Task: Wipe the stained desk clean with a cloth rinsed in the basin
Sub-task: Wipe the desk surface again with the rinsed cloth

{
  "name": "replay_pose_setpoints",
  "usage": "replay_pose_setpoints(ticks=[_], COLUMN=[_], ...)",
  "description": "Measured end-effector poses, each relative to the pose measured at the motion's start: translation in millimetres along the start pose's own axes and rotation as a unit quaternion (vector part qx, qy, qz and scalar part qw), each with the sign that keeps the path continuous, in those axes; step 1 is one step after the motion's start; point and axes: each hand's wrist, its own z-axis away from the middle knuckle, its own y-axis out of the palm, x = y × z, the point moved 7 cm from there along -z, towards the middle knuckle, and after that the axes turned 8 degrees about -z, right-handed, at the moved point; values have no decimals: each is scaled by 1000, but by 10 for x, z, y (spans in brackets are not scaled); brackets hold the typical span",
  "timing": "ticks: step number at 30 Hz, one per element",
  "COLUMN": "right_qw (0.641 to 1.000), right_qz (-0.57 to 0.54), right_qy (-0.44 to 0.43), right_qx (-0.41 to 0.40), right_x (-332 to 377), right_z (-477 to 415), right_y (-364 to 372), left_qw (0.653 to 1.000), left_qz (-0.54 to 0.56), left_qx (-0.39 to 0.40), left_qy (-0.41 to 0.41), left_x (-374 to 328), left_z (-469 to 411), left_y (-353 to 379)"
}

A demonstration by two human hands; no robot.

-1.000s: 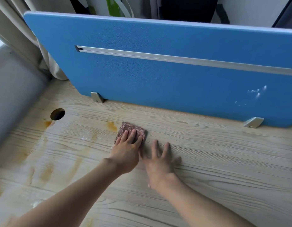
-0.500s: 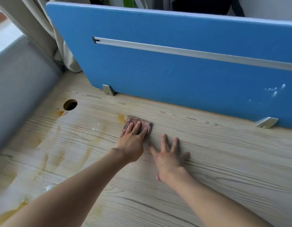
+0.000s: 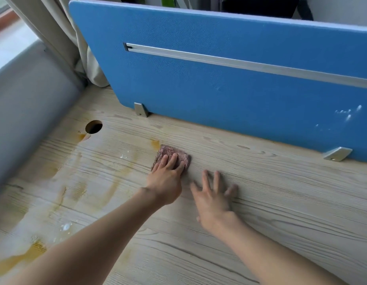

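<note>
Yellow-brown smears [image 3: 20,261] pool at the near left corner of the pale wood-grain table [image 3: 281,223] and trail across its left half, unwiped by the look of it. Further in, the right hand [image 3: 213,199] lies spread flat on bare wood, holding nothing, its fingers slightly blurred. Just beside it, the left hand [image 3: 166,183] presses straight fingers onto the folded reddish-brown cloth [image 3: 185,158] without gripping it; the hands are near each other but apart. The cloth sits towards the far edge, just beside a small orange stain [image 3: 155,144]. Beyond are a round cable hole [image 3: 93,126] and the blue fabric partition [image 3: 219,89].

To do this well, I'd keep the palm's weight on the cloth and drive it left over that orange mark along the grain, in overlapping strokes. The heavy near pool likely wants a fresh rinse first, or it will only spread. No basin is in sight.

Compared with half a second ago, the cloth and both hands sit much as they did; mainly the view has swung left, showing more of the near smears.
</note>
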Motion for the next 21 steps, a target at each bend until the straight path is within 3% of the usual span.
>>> replay_pose_setpoints(ticks=[4,9,15,21], right_qw=[997,997,997,996], right_qz=[10,50,44,58], right_qy=[-42,-42,-34,-32], right_qx=[70,45,54,54], right_x=[178,189,205,189], right_z=[121,127,129,128], right_y=[94,129,134,145], left_qw=[999,1000,1000,1000], left_qz=[-20,13,-11,14], left_qx=[5,-11,-6,-10], left_qy=[32,-19,21,-13], left_x=[9,184,105,209], left_z=[245,38,322,159], left_y=[113,-6,161,117])
